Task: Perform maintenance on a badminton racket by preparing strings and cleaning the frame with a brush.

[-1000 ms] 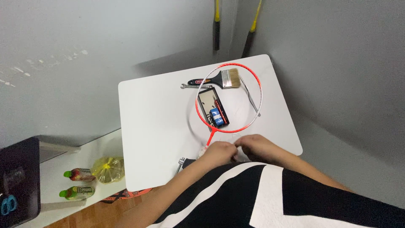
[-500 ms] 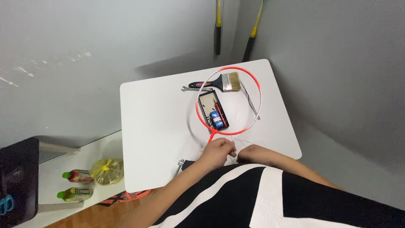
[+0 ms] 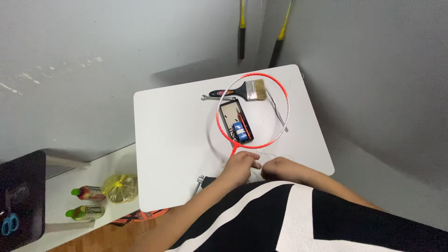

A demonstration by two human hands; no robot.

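A red and white badminton racket frame (image 3: 219, 128) lies on the white table (image 3: 172, 121), its throat pointing toward me. My left hand (image 3: 240, 165) is closed at the base of the frame near the shaft. My right hand (image 3: 277, 169) sits beside it, fingers pinched on a thin pale string (image 3: 267, 156) that runs between the hands. Inside the hoop rests a small black tray (image 3: 235, 122) with red and blue items. A paintbrush (image 3: 242, 90) with a black handle lies across the far rim of the frame.
A small wrench (image 3: 211, 98) lies by the brush handle and a thin metal tool (image 3: 278, 114) by the right rim. Another metal tool (image 3: 199, 183) pokes out near my left arm. Bottles (image 3: 86, 192) and a yellow bag (image 3: 120, 187) sit on a low shelf at left. Two yellow-and-black handles (image 3: 241, 28) lean in the wall corner.
My hands have stayed together at the racket's throat, shifting only slightly. The view has drifted a little; the racket and tools lie where they were.
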